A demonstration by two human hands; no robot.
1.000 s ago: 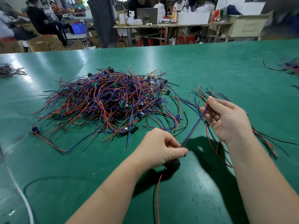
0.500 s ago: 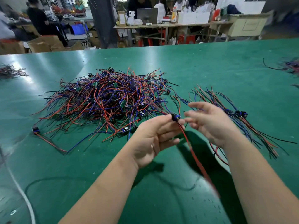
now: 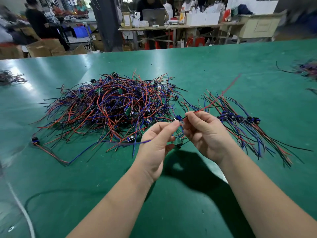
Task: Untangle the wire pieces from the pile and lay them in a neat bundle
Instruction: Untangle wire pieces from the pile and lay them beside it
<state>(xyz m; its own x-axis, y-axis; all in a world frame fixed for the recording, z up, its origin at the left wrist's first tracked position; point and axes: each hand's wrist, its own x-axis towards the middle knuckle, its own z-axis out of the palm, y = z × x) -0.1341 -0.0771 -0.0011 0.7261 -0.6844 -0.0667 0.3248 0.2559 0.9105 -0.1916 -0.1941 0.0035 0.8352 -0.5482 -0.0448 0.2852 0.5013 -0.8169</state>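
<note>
left hand [image 3: 157,143], right hand [image 3: 205,134], pinching wire piece [image 3: 178,118]

LIGHT: bright, even, from overhead | GLARE: white patch on the surface [image 3: 205,66], upper left of frame | SHADOW: dark, soft-edged, lower centre | BLUR: wire piece [image 3: 215,101] motion-smeared right of centre; far right edge and background soft | DISTORTION: wide-angle stretch toward the corners

Both hands raised over green table [image 3: 223,69], left hand [image 3: 155,143] and right hand [image 3: 205,133] pinching one wire piece [image 3: 178,118]
</note>
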